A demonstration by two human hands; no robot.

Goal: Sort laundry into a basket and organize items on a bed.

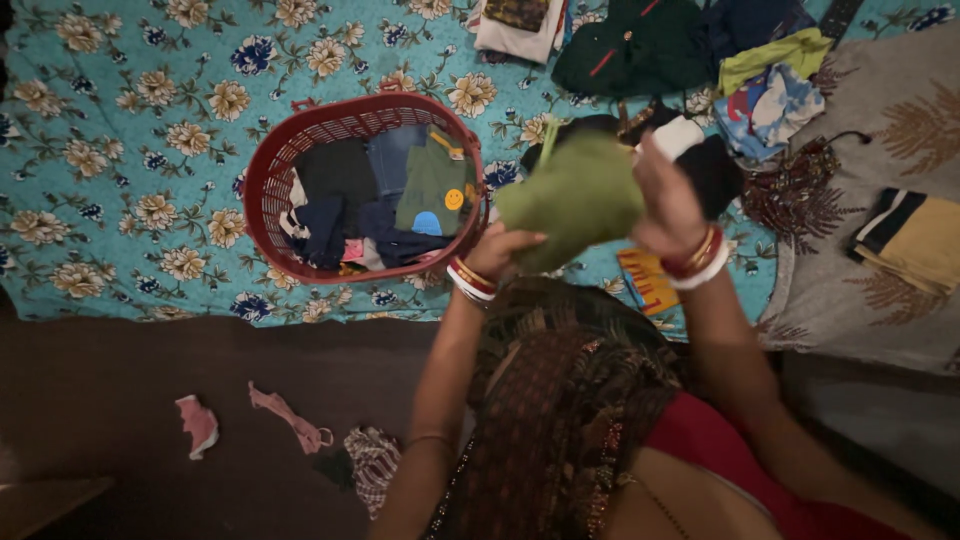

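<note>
Olive-green soft cloth [575, 195], bunched and creased, is clamped between left hand [503, 250] and right hand [665, 205], long axis running hand to hand. Round red latticed plastic basket [268, 190] is set just left of the left hand.

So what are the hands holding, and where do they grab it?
A green cloth: the left hand grips its lower edge, the right hand its right side.

Person is wearing red + white bangles w/ a gold one on both wrists, left hand [497, 250] and right hand [668, 205]. Dark brown patterned drape w/ sequin trim is hanging down the front; red short-sleeved top is showing beneath.
</note>
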